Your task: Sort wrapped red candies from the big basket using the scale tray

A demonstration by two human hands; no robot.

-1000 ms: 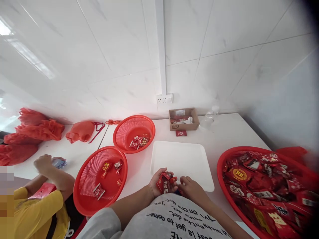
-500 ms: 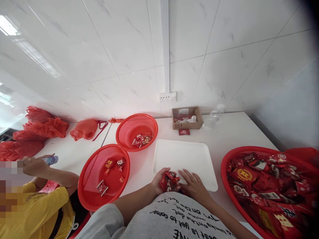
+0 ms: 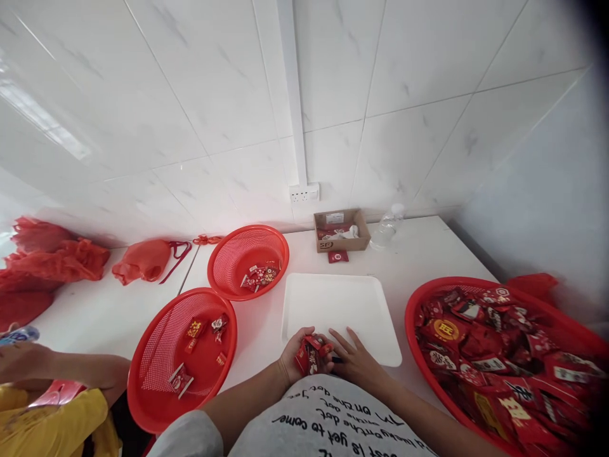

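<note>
My left hand (image 3: 291,360) is closed around several small red snack packets (image 3: 309,357), held close against my shirt at the near edge of the white tray (image 3: 337,298). Just to the right, my right hand (image 3: 358,363) has its fingers spread over the tray's near edge. Its thumb side lies beside the packets, and whether it touches them I cannot tell. On the right stands a big red basket (image 3: 413,330) heaped with red snack packets (image 3: 495,343). Two red baskets on the left, the near one (image 3: 137,381) and the far one (image 3: 219,254), hold a few packets each.
A cardboard box (image 3: 342,241) with packets stands by the wall, with a red packet (image 3: 338,256) before it and a clear plastic bottle (image 3: 387,227) beside it. Red plastic bags (image 3: 57,254) lie at the far left. A co-worker's arm (image 3: 71,368) is at the left edge.
The view has turned a little to the right, so everything sits further left in the picture. My hands keep nearly the same pose, the packets still in the left one.
</note>
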